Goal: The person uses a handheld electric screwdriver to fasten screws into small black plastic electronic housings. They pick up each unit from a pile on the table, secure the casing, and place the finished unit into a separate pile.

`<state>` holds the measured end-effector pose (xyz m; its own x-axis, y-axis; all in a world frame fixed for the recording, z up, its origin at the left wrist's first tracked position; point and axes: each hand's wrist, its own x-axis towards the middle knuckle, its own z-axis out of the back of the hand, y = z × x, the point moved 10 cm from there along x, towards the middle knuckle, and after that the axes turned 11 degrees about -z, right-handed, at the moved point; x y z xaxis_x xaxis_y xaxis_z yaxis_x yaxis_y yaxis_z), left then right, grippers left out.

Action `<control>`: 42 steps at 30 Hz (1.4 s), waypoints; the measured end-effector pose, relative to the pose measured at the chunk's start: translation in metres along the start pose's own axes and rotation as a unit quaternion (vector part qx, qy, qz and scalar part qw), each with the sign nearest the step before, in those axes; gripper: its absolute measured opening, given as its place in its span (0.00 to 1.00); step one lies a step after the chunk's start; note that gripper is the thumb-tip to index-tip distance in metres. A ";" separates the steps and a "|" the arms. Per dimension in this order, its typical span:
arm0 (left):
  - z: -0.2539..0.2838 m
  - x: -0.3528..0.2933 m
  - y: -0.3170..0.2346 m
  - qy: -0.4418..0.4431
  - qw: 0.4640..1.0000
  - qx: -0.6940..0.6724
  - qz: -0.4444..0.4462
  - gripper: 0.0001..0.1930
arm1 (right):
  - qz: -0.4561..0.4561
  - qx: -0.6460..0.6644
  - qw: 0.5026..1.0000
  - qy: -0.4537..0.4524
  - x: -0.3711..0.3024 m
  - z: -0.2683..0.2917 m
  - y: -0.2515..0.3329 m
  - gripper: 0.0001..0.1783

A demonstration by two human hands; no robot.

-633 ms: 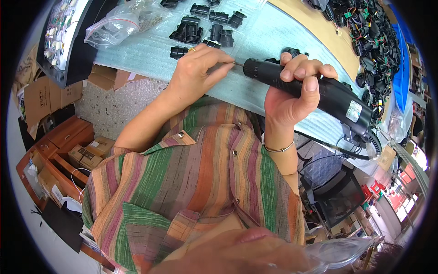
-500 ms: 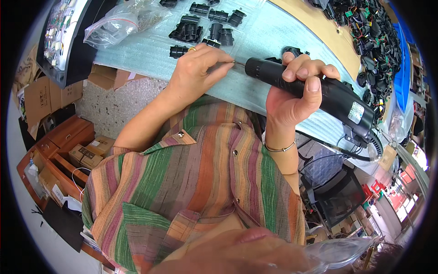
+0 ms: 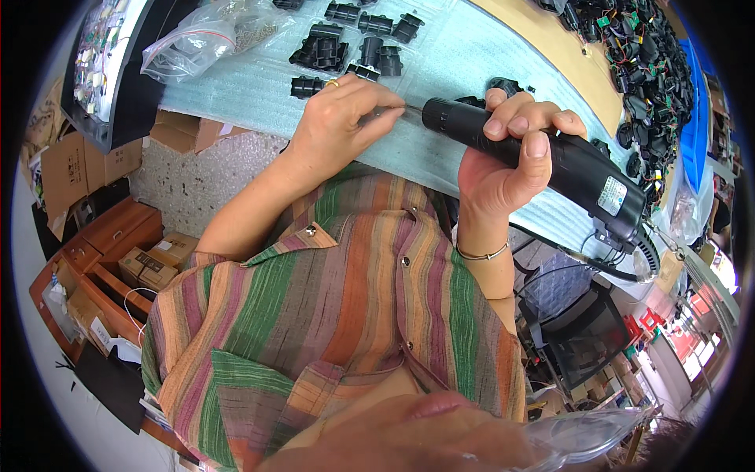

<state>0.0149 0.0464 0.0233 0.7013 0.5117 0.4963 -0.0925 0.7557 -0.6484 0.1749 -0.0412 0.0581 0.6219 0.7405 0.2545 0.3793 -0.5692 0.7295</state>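
- The right hand point(image 3: 507, 153) wraps a black power driver point(image 3: 591, 175) above the counter's point(image 3: 244, 102) near edge, its thin bit point(image 3: 414, 109) pointing left.
- The left hand point(image 3: 340, 118) is narrowed at the bit's tip; whether it grips anything, I can't tell.
- Black plastic parts point(image 3: 325, 52) lie beyond, a clear bag point(image 3: 189, 53) farther left.

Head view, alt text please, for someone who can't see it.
A right hand grips a black electric screwdriver, its thin bit reaching the fingers of the left hand, over a pale blue table. Beyond lie black parts and a clear bag; wired parts crowd the upper right.
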 end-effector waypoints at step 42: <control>-0.034 0.022 -0.016 0.044 0.992 -0.120 -0.016 0.06 | 0.018 0.009 1.000 0.006 0.001 0.020 0.035 0.20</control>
<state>0.0560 0.0317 0.0249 0.7610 0.4441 0.4728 0.0941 0.6456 -0.7579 0.2026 -0.0676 0.0715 0.6272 0.7239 0.2874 0.3694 -0.6014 0.7084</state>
